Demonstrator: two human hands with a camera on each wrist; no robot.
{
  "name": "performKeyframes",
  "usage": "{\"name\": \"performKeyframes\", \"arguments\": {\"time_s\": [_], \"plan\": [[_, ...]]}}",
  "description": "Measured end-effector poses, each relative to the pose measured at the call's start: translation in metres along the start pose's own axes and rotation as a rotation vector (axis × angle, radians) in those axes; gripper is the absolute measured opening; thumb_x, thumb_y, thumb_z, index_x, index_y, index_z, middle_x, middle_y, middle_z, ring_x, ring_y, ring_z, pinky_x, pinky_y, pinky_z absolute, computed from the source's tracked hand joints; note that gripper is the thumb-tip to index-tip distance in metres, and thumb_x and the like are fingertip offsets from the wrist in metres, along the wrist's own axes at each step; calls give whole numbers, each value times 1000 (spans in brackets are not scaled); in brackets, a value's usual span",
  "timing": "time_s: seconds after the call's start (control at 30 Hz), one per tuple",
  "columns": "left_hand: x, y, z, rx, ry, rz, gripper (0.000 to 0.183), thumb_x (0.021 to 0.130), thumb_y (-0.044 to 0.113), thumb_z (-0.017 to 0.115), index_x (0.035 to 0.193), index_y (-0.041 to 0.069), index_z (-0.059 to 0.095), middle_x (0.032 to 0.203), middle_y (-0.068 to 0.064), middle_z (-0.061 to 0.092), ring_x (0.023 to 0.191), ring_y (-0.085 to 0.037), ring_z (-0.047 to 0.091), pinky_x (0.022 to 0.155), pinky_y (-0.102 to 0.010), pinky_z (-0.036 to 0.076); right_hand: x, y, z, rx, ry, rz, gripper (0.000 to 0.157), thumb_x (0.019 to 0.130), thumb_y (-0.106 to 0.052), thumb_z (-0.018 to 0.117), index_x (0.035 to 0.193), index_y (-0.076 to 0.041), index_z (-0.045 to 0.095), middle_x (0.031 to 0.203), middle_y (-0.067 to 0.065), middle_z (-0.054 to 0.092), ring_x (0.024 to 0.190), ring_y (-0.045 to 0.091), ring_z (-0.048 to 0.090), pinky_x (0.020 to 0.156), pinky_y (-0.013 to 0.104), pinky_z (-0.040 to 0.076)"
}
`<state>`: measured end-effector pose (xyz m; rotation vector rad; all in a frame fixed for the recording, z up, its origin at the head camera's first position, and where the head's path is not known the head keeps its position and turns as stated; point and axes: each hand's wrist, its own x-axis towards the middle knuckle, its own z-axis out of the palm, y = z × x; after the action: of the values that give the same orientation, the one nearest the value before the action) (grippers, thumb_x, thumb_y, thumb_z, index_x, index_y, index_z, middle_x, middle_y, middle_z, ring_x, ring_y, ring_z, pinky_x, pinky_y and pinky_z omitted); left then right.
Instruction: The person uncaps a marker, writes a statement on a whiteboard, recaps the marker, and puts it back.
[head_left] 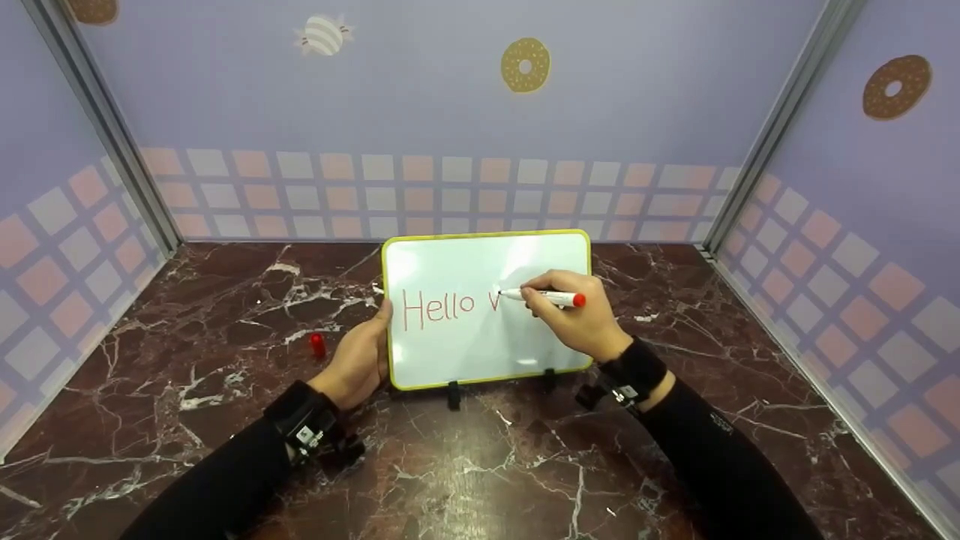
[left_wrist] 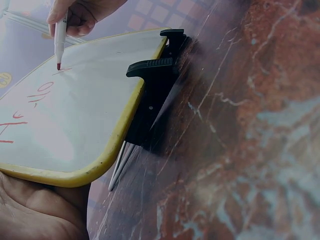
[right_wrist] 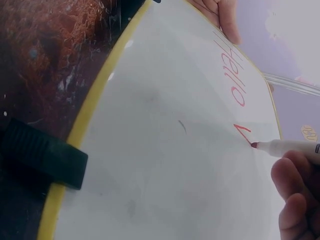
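A whiteboard (head_left: 465, 262) with a yellow rim leans on a black stand, "Hello" and the start of another letter written on it in red. My left hand (head_left: 360, 352) grips its left edge, thumb at the front rim and fingers reaching behind. In my right hand (head_left: 577, 311), thumb and fingers pinch a white marker (head_left: 551, 298) with a red end. The marker's red tip touches the board at the unfinished letter, plain in the right wrist view beside the right fingers (right_wrist: 287, 182). A red marker cap (head_left: 318, 345) lies on the table left of the board.
Black stand clips (left_wrist: 152, 67) hook over the board's lower rim, and thin metal legs (left_wrist: 119, 170) reach down behind it. The dark red marbled table (head_left: 225, 300) is bounded by patterned walls at the back and both sides.
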<state>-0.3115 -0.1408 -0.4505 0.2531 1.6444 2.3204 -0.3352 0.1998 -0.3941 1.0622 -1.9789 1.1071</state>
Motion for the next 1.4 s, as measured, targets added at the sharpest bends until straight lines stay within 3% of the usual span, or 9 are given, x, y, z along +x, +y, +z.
{"name": "performKeyframes", "arguments": {"time_s": [0.5, 1.4], "plan": [[-2, 1, 1, -20, -7, -13, 70, 119, 61, 34, 168, 12, 48, 155, -15, 65, 134, -32, 69, 106, -53, 61, -1, 2, -1, 14, -18, 2, 11, 99, 3, 79, 92, -4, 83, 76, -1, 77, 61, 11, 66, 56, 19, 50], [-2, 1, 1, -29, 1, -16, 71, 119, 61, 35, 167, 12, 49, 152, -17, 67, 132, -33, 71, 104, -55, 62, -2, 0, -3, 3, -40, 14, 12, 96, 3, 78, 87, -4, 81, 73, -2, 76, 58, 9, 64, 51, 19, 48]]}}
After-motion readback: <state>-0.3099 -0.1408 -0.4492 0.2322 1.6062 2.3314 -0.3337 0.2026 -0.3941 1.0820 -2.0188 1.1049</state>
